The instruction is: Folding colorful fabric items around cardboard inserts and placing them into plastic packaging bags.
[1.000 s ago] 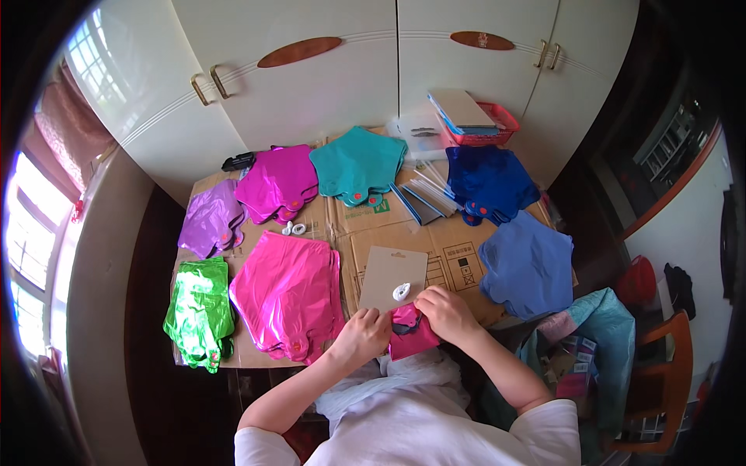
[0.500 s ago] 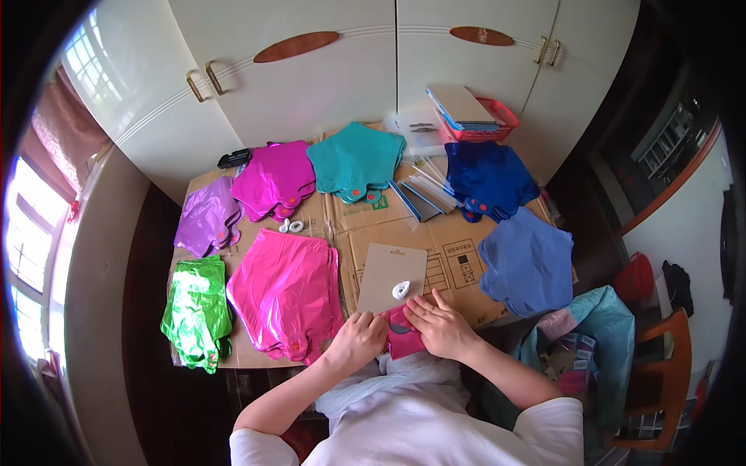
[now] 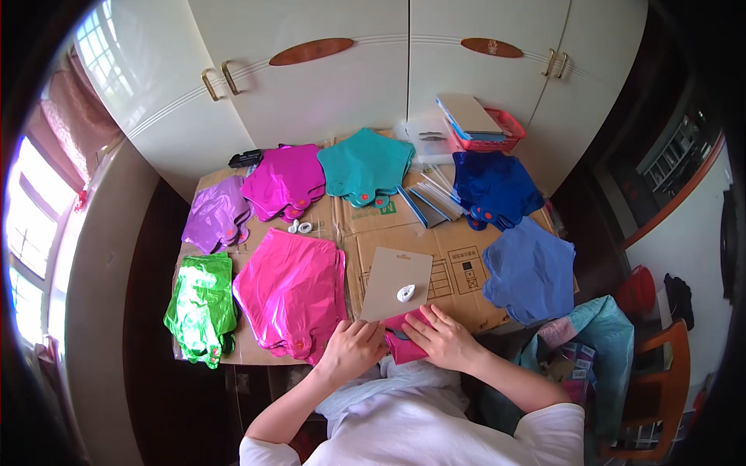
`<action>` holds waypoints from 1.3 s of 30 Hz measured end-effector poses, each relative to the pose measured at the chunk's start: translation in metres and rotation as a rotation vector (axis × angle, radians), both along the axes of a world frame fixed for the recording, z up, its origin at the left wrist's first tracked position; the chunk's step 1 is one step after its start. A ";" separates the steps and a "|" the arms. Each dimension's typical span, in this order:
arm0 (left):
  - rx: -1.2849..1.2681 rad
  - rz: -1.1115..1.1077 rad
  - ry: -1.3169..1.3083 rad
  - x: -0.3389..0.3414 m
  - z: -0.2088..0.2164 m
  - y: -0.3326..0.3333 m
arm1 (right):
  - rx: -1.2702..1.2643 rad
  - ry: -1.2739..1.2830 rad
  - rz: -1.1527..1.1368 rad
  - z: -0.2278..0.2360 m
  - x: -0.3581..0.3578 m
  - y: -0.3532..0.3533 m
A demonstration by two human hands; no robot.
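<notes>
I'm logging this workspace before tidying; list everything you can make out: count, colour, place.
Folded foil: one, pink, held in front
Foil stacks: seven, hot pink, green, lilac, magenta, teal, dark blue, light blue, on cardboard
Card: one, beige, front centre
Coils: about three, white, one on card, rest left
Boards: several, blue and white, beyond card
Basket: one, red, back right
Container: one, clear, beside basket
Unclear object: one, black, back left
Cardboard: uncounted, brown, tabletop
Cabinet: one, white, behind
Curtain: one, pink, left
Bag: one, teal, lower right
Chair: one, orange, lower right
Bucket: one, red, right
Left hand: one, on foil
Right hand: one, on foil
</notes>
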State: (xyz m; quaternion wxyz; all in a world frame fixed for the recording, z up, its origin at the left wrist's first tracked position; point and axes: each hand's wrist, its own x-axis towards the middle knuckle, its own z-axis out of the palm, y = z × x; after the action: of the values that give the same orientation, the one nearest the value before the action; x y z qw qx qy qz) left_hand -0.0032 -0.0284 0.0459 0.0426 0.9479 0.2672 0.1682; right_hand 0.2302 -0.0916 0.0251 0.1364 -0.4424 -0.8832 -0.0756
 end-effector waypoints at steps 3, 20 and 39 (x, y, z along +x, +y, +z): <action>0.013 -0.014 -0.050 -0.011 -0.003 -0.001 | 0.016 -0.018 0.054 0.006 0.006 -0.003; 0.182 0.047 -0.178 -0.010 -0.012 0.011 | -1.328 0.891 -0.327 0.008 0.024 0.125; 0.251 0.132 -0.096 0.012 -0.038 -0.016 | -0.945 0.561 -0.312 0.015 -0.003 0.102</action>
State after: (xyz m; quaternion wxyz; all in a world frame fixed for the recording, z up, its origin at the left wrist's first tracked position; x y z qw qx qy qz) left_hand 0.0084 -0.0440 0.0076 -0.0746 0.9169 0.3035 0.2481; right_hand 0.2273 0.0106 0.0406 0.1403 -0.5838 -0.6751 0.4287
